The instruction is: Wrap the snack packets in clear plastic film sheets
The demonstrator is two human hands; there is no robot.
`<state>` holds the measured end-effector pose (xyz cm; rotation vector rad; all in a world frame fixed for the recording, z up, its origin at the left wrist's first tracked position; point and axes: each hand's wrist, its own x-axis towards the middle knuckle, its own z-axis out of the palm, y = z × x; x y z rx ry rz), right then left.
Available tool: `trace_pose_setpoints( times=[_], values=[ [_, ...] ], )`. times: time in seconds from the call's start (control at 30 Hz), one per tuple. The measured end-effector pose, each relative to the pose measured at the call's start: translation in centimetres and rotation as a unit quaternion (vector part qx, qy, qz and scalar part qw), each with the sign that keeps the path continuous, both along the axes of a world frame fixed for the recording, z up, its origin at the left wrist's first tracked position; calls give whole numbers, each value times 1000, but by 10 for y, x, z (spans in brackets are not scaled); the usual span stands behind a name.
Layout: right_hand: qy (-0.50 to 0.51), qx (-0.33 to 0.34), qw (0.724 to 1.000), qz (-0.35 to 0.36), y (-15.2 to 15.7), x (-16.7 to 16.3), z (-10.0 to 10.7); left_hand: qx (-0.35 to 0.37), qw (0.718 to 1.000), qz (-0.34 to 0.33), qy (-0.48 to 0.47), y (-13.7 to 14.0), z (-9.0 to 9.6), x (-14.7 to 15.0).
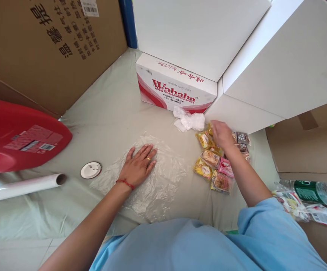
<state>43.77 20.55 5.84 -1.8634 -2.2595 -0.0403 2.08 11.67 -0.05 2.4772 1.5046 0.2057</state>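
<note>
My left hand (139,165) lies flat with spread fingers on a thin clear plastic bag (163,184), which is spread out crumpled on the cloth. My right hand (222,133) is curled and slightly blurred at the far edge of a group of small wrapped snacks. Its fingertips close on a yellow snack packet (210,129), partly hidden by the hand. Nearer me lie another yellow packet (203,168), a pink packet (226,166) and a clear-wrapped snack (221,182). Several dark packets (242,138) show beyond my right forearm, which covers part of the group.
A Wahaha water carton (176,88) stands behind, with crumpled white plastic (190,119) before it. White boxes (248,109) rise at the back right. To the left are a red jug (22,135), a white tube (25,187) and a round white disc (91,170). Bottles (321,192) lie right.
</note>
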Motion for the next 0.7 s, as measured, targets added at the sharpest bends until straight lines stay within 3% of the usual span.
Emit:
trace_pose_setpoints(
  times=[0.1,0.17,0.27,0.4,0.53,0.6,0.7],
  values=[
    [-49,-96,987,120,-23,-14,-5,1,1000,-1,8,0,0,0],
    [-71,-138,982,108,-32,-15,-7,-4,1000,1,7,0,1,1],
    [-38,-119,990,67,-40,-24,-1,-15,1000,6,1,-1,3,2],
    [83,-86,981,151,-87,-90,3,-23,999,22,0,-2,4,6],
    [117,-182,921,326,-163,-164,-20,-12,996,93,-4,-3,2,10],
    [99,-221,905,350,-184,-171,-29,-15,992,122,-12,-2,3,8],
    [91,-253,915,301,-187,-143,-24,-37,990,131,-40,-2,7,1]
  ],
)
